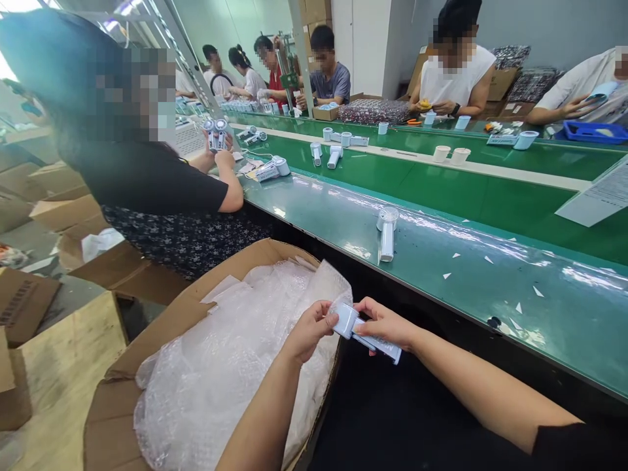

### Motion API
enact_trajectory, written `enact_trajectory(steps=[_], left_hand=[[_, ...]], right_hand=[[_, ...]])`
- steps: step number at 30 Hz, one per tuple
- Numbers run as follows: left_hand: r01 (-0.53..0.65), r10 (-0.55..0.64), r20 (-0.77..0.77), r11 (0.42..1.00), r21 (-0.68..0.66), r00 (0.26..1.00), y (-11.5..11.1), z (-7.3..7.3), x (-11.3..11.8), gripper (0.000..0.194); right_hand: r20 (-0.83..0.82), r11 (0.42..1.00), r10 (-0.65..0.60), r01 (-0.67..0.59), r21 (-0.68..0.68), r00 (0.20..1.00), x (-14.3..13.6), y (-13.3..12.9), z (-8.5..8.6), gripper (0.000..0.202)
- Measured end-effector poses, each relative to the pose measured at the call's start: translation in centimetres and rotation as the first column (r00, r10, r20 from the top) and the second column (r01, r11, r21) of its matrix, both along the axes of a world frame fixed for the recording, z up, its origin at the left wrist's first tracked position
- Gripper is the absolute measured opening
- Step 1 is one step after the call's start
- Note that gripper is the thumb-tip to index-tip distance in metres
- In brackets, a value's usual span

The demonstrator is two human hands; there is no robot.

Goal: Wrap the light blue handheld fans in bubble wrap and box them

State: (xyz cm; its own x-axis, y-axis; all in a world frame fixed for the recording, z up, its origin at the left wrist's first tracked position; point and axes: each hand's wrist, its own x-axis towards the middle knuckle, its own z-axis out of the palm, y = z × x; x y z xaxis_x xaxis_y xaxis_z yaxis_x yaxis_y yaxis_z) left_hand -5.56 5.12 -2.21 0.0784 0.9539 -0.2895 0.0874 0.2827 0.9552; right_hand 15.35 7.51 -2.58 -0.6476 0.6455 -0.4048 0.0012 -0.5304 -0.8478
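Wrapping step, apparently: left hand (311, 329) pinches clear bubble-wrap sleeve (333, 282) against pale-blue plastic handheld device (345, 320), right hand (385, 324) grips its other end (just off glossy green bench (422, 252)'s near edge), next move likely needing a steady push in.

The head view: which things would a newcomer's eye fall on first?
Probably the large cardboard box, heaped with bubble wrap, at lower left of centre. Next, at its right edge, the left hand and right hand both hold a pale blue handheld device. Behind, the bright green conveyor belt crosses the scene, with co-workers along its far side.
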Motion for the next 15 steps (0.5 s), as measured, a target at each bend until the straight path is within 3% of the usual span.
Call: enact_trajectory(steps=[3,5,6,7,9,11,13,15], left_hand=[[-0.073,0.073,-0.029,0.997,0.017,0.997,0.5,-1.1,0.4,0.036],[-0.104,0.125,-0.129,0.982,0.160,0.984,0.4,-1.5,1.0,0.026],[-0.064,0.125,-0.205,0.957,0.282,0.971,0.2,-1.6,1.2,0.020],[0.013,0.130,-0.303,0.903,0.430,0.944,0.0,-1.5,1.4,0.015],[0.250,0.191,-0.510,0.696,0.673,0.839,-0.6,-1.2,1.5,0.011],[0.435,0.291,-0.627,0.514,0.739,0.722,-1.2,-0.9,1.1,0.014],[0.513,0.384,-0.673,0.444,0.735,0.632,-1.8,-1.0,0.7,0.020],[0.513,0.473,-0.690,0.460,0.724,0.548,-2.0,-1.7,0.4,0.025]], right_hand=[[0.041,1.000,-0.011,0.012,-0.024,0.999,0.0,-0.1,-0.5,0.045],[0.084,0.999,-0.035,0.037,-0.028,0.996,-0.1,-0.2,-0.7,0.052],[0.099,0.999,-0.038,0.041,-0.031,0.994,-0.1,-0.2,-0.6,0.056],[0.107,0.999,-0.035,0.039,-0.038,0.994,-0.1,-0.2,-0.5,0.057],[0.103,0.998,-0.032,0.037,-0.051,0.994,-0.1,-0.1,-0.1,0.055],[0.108,0.997,-0.063,0.067,-0.037,0.992,0.0,-0.1,0.5,0.049],[0.126,0.993,-0.115,0.116,-0.001,0.985,0.0,-0.1,0.9,0.046],[0.136,0.987,-0.159,0.156,0.031,0.978,-0.2,-0.3,1.0,0.045]])
